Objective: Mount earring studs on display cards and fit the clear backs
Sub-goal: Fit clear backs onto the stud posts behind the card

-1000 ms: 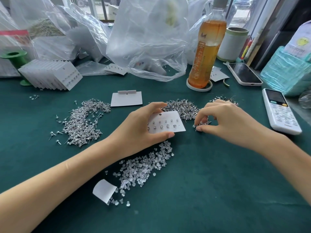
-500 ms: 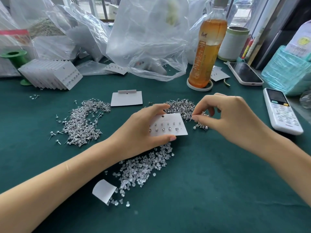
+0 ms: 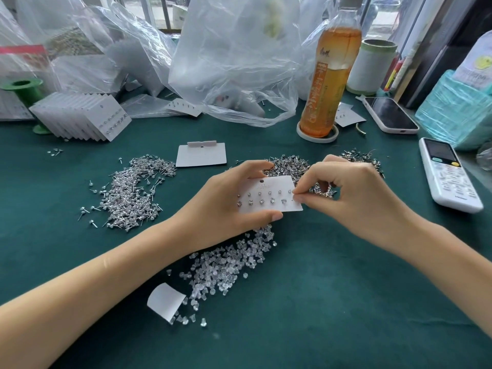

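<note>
My left hand holds a white display card between thumb and fingers; two rows of studs sit in it. My right hand pinches a small stud at the card's right edge, thumb and forefinger touching the card. The stud itself is mostly hidden by the fingertips. A pile of clear backs lies below the card. Silver stud piles lie at the left and behind the card.
A blank card lies beyond the hands. A stack of filled cards stands at back left, plastic bags behind. A tea bottle, a phone and a white remote are at right. A curled paper scrap lies near.
My right hand lifted from the stud pile at the right and moved left to the card's right edge with a stud pinched. My left hand kept the card nearly still.
</note>
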`<state>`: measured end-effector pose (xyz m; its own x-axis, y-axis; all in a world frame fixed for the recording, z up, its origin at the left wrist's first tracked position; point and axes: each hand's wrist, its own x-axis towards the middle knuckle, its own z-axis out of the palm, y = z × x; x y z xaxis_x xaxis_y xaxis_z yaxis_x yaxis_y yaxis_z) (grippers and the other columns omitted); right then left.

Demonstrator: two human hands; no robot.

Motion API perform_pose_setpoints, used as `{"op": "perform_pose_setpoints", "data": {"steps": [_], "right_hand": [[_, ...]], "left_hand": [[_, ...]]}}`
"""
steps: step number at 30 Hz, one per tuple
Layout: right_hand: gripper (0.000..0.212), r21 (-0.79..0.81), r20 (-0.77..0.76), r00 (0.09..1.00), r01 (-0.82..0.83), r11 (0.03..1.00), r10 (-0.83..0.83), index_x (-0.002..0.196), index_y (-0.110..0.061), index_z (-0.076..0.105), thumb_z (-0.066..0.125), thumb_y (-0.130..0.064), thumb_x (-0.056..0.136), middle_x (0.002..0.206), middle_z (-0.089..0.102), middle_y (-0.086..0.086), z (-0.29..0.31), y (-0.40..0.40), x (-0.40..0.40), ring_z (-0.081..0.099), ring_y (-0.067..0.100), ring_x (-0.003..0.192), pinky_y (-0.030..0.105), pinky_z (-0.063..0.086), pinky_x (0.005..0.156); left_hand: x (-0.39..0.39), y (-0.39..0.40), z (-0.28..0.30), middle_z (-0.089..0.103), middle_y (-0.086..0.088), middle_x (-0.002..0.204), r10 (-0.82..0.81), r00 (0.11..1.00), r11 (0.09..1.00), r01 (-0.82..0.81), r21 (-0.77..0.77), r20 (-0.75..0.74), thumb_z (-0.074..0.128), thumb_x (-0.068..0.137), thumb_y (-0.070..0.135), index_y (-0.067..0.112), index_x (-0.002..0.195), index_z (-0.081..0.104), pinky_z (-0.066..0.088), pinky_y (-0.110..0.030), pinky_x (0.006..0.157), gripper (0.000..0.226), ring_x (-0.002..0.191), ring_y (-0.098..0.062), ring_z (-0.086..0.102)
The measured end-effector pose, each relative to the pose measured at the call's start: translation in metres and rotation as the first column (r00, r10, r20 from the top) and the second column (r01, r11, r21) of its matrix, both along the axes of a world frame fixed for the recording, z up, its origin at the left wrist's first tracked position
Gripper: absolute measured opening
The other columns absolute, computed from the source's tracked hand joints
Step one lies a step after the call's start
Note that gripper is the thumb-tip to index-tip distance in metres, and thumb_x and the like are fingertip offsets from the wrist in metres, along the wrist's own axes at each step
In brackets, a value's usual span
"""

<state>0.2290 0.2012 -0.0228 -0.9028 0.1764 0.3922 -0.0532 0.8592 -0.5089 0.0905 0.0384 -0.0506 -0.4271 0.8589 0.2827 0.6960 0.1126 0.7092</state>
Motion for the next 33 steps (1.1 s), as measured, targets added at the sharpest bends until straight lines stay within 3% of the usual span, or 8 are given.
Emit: {"op": "perform_pose_setpoints", "data": {"steps": [5,10,13,17,22,33], "right_hand": [[0.011,0.02,0.022,0.998,-0.051,0.998,0.05,0.083,-0.017,0.072,0.076,-0.008,0.078,0.077,0.066,-0.011,-0.002,0.0,0.0,0.052,0.008,0.078,0.013,0.04,0.07],[0.002,-0.242,0.01,0.991,0.129,0.962,-0.13,0.084,-0.03,0.07,0.071,-0.029,0.082,0.068,0.067,-0.009,-0.001,0.005,-0.003,0.049,0.003,0.056,0.009,0.037,0.057],[0.021,-0.394,0.141,0.978,0.198,0.898,-0.154,0.095,-0.028,0.068,0.072,-0.04,0.078,0.067,0.071,-0.008,-0.002,0.006,-0.004,0.054,0.002,0.053,0.008,0.041,0.054],[0.044,-0.601,0.294,0.955,0.22,0.769,-0.044,0.105,-0.022,0.065,0.071,-0.047,0.07,0.07,0.074,0.001,0.0,0.0,-0.005,0.044,0.006,0.045,0.009,0.038,0.046],[0.043,-0.731,0.328,0.943,0.218,0.647,0.053,0.1,-0.019,0.066,0.071,-0.042,0.064,0.074,0.075,0.01,-0.001,-0.004,-0.007,0.044,0.008,0.041,0.012,0.031,0.037],[0.048,-0.83,0.312,0.945,0.219,0.512,0.101,0.105,-0.011,0.059,0.074,-0.027,0.063,0.074,0.073,0.014,-0.005,-0.003,-0.012,0.043,0.009,0.04,0.013,0.028,0.035]], "left_hand": [[0.001,0.0,0.002,0.052,0.029,0.112,-0.008,1.0,1.0,0.008,-0.008,-0.004,0.076,0.072,0.039,0.03,0.13,0.047,0.038,-0.004,0.088,0.066,0.108,0.015,0.049],[0.0,-0.001,0.002,0.059,0.016,0.114,0.009,1.0,1.0,-0.009,0.013,0.005,0.076,0.071,0.042,0.029,0.129,0.048,0.04,-0.008,0.09,0.066,0.109,0.012,0.051],[0.001,-0.001,0.003,0.059,0.015,0.115,0.014,1.0,1.0,-0.014,0.026,0.006,0.077,0.071,0.04,0.027,0.13,0.048,0.042,-0.011,0.091,0.066,0.11,0.009,0.052],[0.003,0.0,0.004,0.06,0.011,0.114,0.019,1.0,0.999,-0.019,0.045,0.005,0.079,0.071,0.034,0.025,0.129,0.049,0.044,-0.011,0.088,0.066,0.105,0.008,0.054],[0.005,0.0,0.004,0.059,0.01,0.112,0.018,1.0,0.999,-0.017,0.042,-0.007,0.08,0.07,0.034,0.024,0.129,0.049,0.042,-0.008,0.085,0.067,0.101,0.009,0.054],[0.006,0.0,0.005,0.059,0.011,0.114,0.013,1.0,0.999,-0.013,0.044,0.009,0.08,0.069,0.032,0.023,0.129,0.049,0.04,-0.006,0.086,0.068,0.104,0.008,0.054]]}}
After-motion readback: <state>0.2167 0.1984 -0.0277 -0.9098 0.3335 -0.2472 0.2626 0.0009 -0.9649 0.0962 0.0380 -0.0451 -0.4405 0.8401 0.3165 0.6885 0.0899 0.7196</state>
